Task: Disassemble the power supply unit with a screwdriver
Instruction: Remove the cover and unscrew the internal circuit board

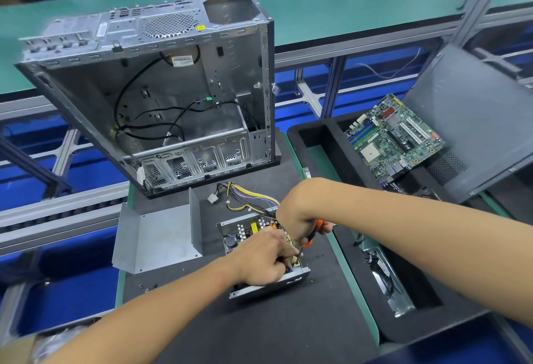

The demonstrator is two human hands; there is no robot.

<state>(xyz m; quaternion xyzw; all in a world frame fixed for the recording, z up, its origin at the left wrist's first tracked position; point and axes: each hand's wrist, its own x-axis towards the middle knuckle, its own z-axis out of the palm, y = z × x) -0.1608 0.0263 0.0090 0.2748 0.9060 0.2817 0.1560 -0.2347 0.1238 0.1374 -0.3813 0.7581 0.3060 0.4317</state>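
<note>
Curling round its orange handle, the screwdriver (306, 244) is being gripped by the right hand (300, 219); the power supply (259, 259) is being pinched by the left hand (265, 259).

- Left forearm (161, 300): bare to the frame edge at 7 o'clock, no sleeve visible.
- Right forearm (403, 219): bare, entering from 3 o'clock, no sleeve visible.

Both bare forearms reached forward and inward until the hands nearly met. The left hand (266, 257) lay knuckles-up, its fingers curled downward, the tips seemingly pinching something too small to make out. The right hand (300, 220) sat just beyond it, wrist bent down, fingers wrapped in a fist round an orange handle angled toward the left fingertips.
</note>
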